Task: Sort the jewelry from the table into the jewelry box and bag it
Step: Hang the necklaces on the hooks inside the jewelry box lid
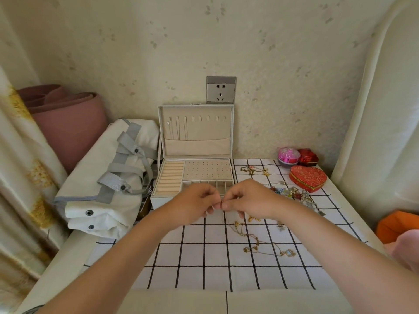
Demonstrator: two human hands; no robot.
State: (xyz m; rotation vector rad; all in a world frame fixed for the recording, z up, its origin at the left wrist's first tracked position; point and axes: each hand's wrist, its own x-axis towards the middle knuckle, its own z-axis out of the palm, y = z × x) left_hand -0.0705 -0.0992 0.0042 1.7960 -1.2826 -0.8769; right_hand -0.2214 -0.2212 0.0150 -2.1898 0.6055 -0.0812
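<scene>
**Both grips pinched on one tiny piece, just in front of the open jewelry box**

At far left the white bag (108, 177) lies untouched, just beside the jewelry box (196, 175), which stands open at the back of the bench (204, 257). Your left grip (196, 200) and right grip (248, 198) meet fingertip to fingertip. Each is closed tight on a small piece (221, 202) held above the cloth, too tiny to name. Expect it to be feather-light, limp and slippery, so pinch a clasp or solid link, not mid-strand. Further right, loose necklaces (288, 253) lie close together on the cloth. They will likely snag, so lift one end slowly.
</scene>
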